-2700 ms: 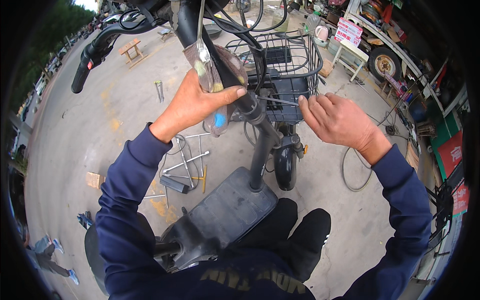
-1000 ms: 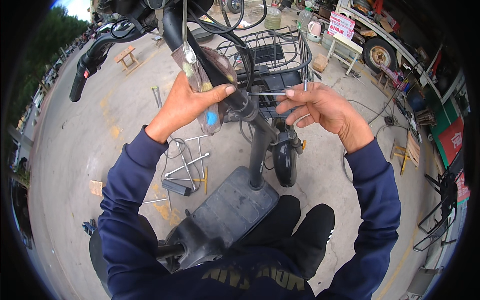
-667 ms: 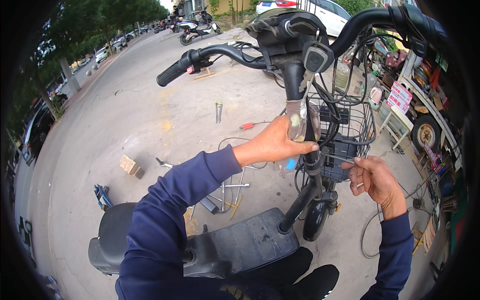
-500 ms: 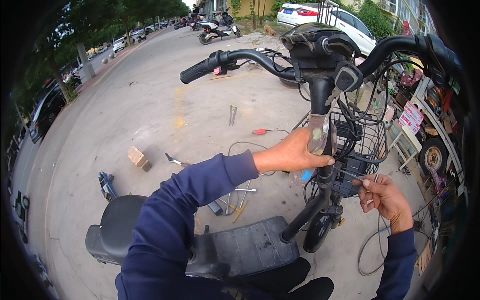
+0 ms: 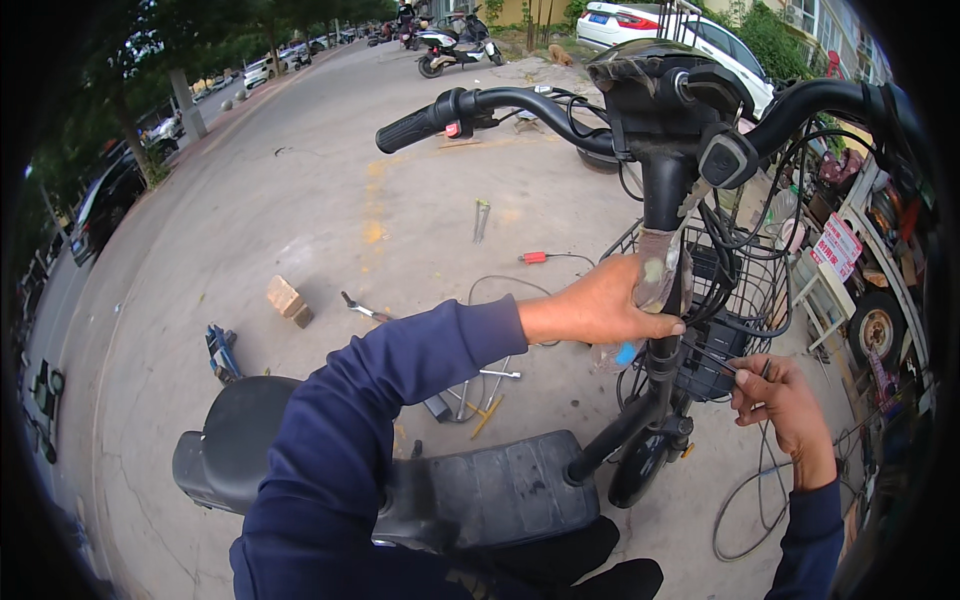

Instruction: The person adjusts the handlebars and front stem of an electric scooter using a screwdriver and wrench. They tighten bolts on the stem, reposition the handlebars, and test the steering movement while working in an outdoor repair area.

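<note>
A black electric scooter stands before me, its steering column upright and its key hanging from the display housing. My left hand is wrapped round the column, over a patch of cloudy plastic wrap, with the thumb lying across the front. To the right of the column, my right hand pinches a thin dark cable between thumb and fingertips. One end of it runs toward the column below my left thumb; where it ends is hidden. A grey cable hangs below that hand and loops on the ground.
A wire basket sits ahead of the column. The footboard and black seat are below. Several tools, a brick and a red-ended cable lie on the pavement. Clutter with a wheel lines the right side.
The view has shifted slightly, so the scene sits a little farther right. My left hand keeps its hold on the column; my right hand still pinches the cable, its fingers slightly more closed.
</note>
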Motion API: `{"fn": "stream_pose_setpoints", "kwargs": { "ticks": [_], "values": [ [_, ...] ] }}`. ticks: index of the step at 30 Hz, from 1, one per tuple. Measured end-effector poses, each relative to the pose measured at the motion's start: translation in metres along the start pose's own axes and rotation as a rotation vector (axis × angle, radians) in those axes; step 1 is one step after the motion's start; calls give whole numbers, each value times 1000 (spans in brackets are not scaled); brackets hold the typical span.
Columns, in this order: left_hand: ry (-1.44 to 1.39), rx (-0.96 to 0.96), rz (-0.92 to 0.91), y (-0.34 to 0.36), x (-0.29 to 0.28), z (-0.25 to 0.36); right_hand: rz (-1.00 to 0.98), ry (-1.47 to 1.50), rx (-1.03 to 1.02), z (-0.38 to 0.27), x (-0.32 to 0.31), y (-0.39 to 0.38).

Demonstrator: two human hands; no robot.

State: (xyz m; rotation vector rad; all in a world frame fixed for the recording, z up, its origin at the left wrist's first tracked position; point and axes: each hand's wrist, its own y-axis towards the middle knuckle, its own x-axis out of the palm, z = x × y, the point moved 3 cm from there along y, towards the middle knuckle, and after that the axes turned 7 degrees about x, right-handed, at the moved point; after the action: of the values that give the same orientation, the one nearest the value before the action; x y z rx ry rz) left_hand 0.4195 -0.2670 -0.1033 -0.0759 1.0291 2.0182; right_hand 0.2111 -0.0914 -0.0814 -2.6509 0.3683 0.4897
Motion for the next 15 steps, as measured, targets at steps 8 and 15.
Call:
{"fn": "stream_pose_setpoints", "kwargs": {
  "ticks": [8, 15],
  "values": [
    [-36, -71, -20, -4, -7, 2, 178, -874, -576, -15, 9, -7],
    [-57, -74, -8, 0, -3, 7, 703, -2061, -1404, 12, 14, -17]
  ]
}}
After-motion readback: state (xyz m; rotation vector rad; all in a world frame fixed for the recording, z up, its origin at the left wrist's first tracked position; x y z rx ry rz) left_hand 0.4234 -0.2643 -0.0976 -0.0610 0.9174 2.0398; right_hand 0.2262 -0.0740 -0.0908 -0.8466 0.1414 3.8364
